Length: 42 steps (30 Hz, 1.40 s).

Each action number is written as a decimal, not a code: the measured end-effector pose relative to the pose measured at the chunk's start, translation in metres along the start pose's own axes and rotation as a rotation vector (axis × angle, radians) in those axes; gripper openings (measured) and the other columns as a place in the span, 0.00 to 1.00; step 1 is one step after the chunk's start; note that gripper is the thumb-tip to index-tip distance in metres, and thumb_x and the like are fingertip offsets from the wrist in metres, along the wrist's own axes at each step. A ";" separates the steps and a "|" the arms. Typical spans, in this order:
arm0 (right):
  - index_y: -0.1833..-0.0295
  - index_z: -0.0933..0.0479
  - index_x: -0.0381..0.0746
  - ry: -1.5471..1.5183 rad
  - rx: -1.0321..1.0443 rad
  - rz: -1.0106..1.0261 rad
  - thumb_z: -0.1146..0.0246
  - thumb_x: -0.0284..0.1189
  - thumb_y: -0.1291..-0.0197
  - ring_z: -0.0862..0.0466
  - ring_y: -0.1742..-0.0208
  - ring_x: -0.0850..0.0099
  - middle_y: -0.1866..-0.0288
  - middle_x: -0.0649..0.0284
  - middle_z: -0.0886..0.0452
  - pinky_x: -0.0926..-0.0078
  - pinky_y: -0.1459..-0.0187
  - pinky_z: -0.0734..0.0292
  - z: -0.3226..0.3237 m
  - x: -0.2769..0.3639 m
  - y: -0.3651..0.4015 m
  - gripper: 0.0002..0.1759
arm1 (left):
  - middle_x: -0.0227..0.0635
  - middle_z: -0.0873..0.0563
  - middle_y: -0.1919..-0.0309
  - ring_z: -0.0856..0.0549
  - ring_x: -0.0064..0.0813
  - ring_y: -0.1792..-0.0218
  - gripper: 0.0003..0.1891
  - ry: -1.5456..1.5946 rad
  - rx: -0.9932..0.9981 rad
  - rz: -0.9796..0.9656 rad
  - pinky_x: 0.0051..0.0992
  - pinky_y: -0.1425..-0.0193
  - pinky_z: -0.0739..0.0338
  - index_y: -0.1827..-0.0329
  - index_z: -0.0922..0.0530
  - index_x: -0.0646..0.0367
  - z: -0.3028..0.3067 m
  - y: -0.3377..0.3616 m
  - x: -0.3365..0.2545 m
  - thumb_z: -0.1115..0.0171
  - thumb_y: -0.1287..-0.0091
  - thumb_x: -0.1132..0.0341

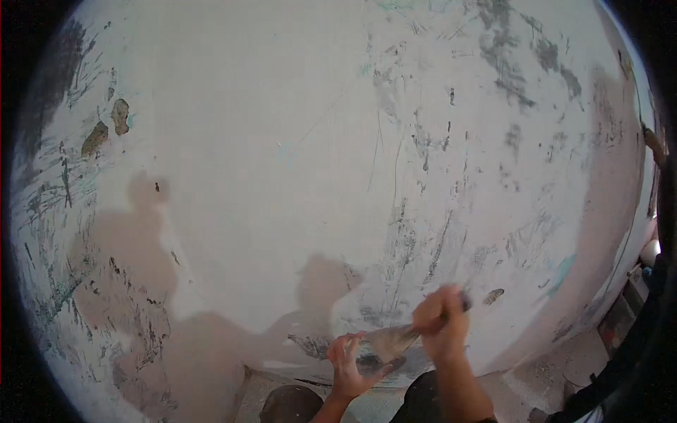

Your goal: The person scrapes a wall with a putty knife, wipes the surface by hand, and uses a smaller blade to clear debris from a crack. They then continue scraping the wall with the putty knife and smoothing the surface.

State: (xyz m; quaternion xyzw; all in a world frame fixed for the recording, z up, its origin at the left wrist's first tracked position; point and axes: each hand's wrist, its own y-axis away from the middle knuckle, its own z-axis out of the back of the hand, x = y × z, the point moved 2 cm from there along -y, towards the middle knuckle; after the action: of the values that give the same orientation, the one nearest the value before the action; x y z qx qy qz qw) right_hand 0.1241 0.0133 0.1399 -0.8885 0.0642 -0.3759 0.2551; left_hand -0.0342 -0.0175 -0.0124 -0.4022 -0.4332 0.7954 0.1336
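- The right hand [443, 323] sits at about 5 o'clock in the view, clenched around the handle of a putty knife [391, 340].
- The knife's wide blade points toward 8 o'clock from that fist and lies against the white plastered wall [282, 141].
- The left hand [350, 363] is at 6 o'clock, just below the blade, with its fingers spread and curled up toward the blade's edge. Something dark and flat lies at its fingertips, and I cannot tell whether the hand grips it.
- A dark round object [289, 405] sits at 7 o'clock from the left hand, on the bottom edge.
- Brown chipped patches [120, 116] mark the wall at 10 o'clock.
- Scraped grey streaks [522, 63] run across the wall at 1 o'clock.
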 end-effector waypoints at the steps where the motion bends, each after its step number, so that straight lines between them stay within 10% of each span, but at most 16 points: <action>1: 0.74 0.36 0.44 -0.002 0.095 0.238 0.47 0.49 0.27 0.40 0.81 0.74 0.82 0.70 0.38 0.70 0.77 0.44 -0.007 0.030 -0.019 0.25 | 0.46 0.27 0.43 0.31 0.47 0.37 0.48 -0.003 0.005 0.021 0.49 0.33 0.44 0.32 0.33 0.63 -0.001 0.002 0.006 0.21 0.50 0.45; 6: 0.79 0.48 0.49 0.059 0.358 1.052 0.59 0.41 0.20 0.59 0.87 0.82 0.90 0.74 0.51 0.74 0.84 0.61 -0.080 0.142 -0.080 0.27 | 0.49 0.26 0.42 0.30 0.50 0.39 0.42 0.016 0.021 0.138 0.50 0.31 0.42 0.33 0.33 0.65 -0.004 0.001 0.019 0.24 0.46 0.50; 14: 0.82 0.54 0.49 0.012 0.101 1.100 0.53 0.35 0.26 0.59 0.85 0.82 0.89 0.76 0.52 0.74 0.83 0.62 -0.099 0.139 -0.138 0.28 | 0.38 0.23 0.47 0.26 0.43 0.41 0.13 0.032 0.144 0.155 0.46 0.36 0.36 0.50 0.17 0.50 -0.023 0.016 0.032 0.31 0.36 0.60; 30: 0.80 0.49 0.47 0.054 0.343 1.067 0.57 0.40 0.28 0.57 0.84 0.79 0.89 0.73 0.52 0.73 0.81 0.59 -0.084 0.108 -0.124 0.25 | 0.33 0.20 0.53 0.21 0.37 0.46 0.08 0.063 0.266 0.081 0.43 0.43 0.31 0.56 0.16 0.53 -0.037 0.020 0.032 0.33 0.36 0.64; 35: 0.79 0.45 0.45 0.275 0.435 1.010 0.61 0.46 0.25 0.33 0.75 0.69 0.82 0.66 0.40 0.60 0.63 0.28 -0.063 0.102 -0.107 0.27 | 0.34 0.21 0.52 0.20 0.37 0.46 0.08 0.010 0.258 0.046 0.43 0.44 0.30 0.56 0.16 0.52 -0.041 0.023 0.036 0.34 0.36 0.65; 42: 0.74 0.39 0.40 0.782 0.379 1.078 0.60 0.36 0.23 0.17 0.63 0.59 0.77 0.59 0.26 0.45 0.42 0.26 -0.052 0.102 -0.076 0.23 | 0.35 0.21 0.49 0.20 0.40 0.44 0.07 0.044 0.305 0.135 0.51 0.41 0.29 0.56 0.16 0.51 -0.026 0.019 0.037 0.37 0.34 0.63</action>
State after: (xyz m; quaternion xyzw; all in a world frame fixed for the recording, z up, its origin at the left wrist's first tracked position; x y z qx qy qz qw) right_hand 0.1537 0.0267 0.2732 -0.4721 0.5171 -0.4941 0.5154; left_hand -0.0356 0.0067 -0.0550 -0.4230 -0.2763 0.8500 0.1489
